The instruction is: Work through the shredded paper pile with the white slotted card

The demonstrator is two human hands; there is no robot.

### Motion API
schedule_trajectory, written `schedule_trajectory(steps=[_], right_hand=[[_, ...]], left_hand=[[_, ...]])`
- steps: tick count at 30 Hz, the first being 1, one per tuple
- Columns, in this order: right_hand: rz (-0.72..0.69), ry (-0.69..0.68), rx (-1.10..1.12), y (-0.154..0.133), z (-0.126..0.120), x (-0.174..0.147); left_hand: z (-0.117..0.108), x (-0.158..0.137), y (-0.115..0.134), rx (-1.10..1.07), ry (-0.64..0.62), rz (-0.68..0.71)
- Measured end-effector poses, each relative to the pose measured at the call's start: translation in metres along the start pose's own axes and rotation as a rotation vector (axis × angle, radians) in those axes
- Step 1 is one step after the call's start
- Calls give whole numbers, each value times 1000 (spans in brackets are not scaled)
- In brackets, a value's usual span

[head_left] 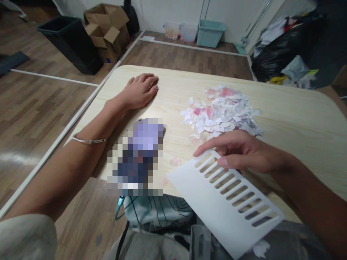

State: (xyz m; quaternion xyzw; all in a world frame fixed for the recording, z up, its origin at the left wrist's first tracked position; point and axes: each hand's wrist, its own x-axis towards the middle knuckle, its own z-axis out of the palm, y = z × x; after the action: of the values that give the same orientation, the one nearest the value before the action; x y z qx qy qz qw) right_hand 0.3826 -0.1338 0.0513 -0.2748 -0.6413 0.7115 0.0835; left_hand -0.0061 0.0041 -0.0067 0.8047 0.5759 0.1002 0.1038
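Note:
My right hand (245,151) grips a white slotted plastic panel (208,202) by its slotted edge, thumb on top. The panel tilts over the near edge of the table (295,119). Just beyond this hand lies a heap of small white paper scraps (227,113), with pinkish translucent bits (202,110) among them. A few loose translucent pieces (175,161) lie nearer me. My left hand (141,90) rests palm down on the table's left side, fingers stretched forward and holding nothing. Near its forearm is a phone-like object (138,151), blurred out by pixels.
Below the table's near edge are a patterned pale-blue bag (157,209) and a grey plastic container (200,242). Beyond the table stand a black bin (73,43), cardboard boxes (107,34) and a teal tub (210,34). Black garbage bags (284,48) sit at the right.

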Motion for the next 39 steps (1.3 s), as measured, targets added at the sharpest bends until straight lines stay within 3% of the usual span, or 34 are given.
schedule_trajectory(steps=[6, 10, 16, 21, 28, 30, 33, 39], right_hand=[[27, -77, -121, -6, 1, -1], [62, -102, -46, -8, 3, -5], [80, 56, 64, -5, 10, -5], [42, -112, 51, -1, 14, 2], [21, -177, 177, 13, -5, -8], [32, -132, 163, 14, -7, -8], [41, -68, 94, 11, 0, -2], [70, -203, 118, 9, 12, 4]], left_hand=[[-6, 1, 1, 10, -57, -16], [-5, 1, 2, 8, -56, -21], [5, 8, -14, -8, 10, 19], [10, 9, -24, -36, 44, 62], [9, 9, -21, -37, 32, 53], [8, 9, -21, -33, 25, 50], [7, 8, -19, -14, 14, 38], [2, 0, -4, -3, 19, 10]])
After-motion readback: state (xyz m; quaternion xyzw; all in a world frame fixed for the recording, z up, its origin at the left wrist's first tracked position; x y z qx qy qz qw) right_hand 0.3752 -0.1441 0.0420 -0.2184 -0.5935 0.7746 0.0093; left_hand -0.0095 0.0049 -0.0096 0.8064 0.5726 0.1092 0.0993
